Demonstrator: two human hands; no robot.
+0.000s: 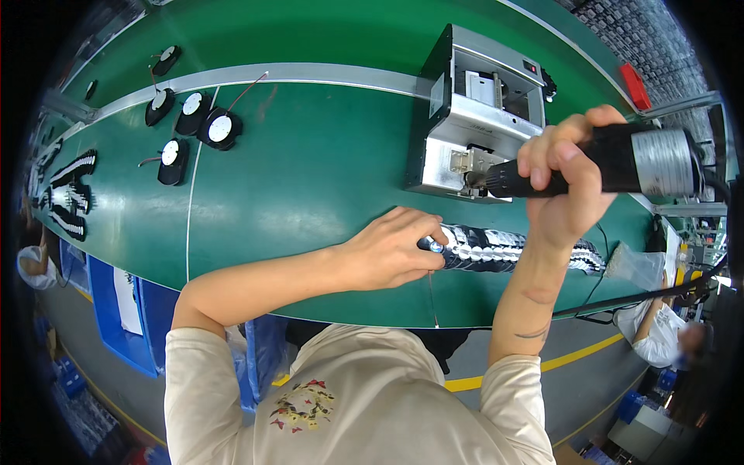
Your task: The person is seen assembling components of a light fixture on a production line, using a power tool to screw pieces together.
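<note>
My right hand (570, 167) is wrapped around a thick black electric screwdriver (608, 159) with a silvery band around its body. Its tip points left into the front of a metal box-shaped machine (480, 116), which looks like a screw feeder; the exact contact there is hard to make out. My left hand (399, 244) is closed around a small black speaker at the left end of a row of black speakers with white discs (496, 249) on the green bench. The fingers partly hide that speaker, and a thin wire (432, 298) hangs below it.
Several loose black speakers (221, 128) with white discs and wires lie at the back left. More stacked rows (70, 194) lie far left. A dark cable (651, 294) crosses at right near a clear plastic bag (632, 263). Blue bins (112, 310) stand below left. Other people are at both sides.
</note>
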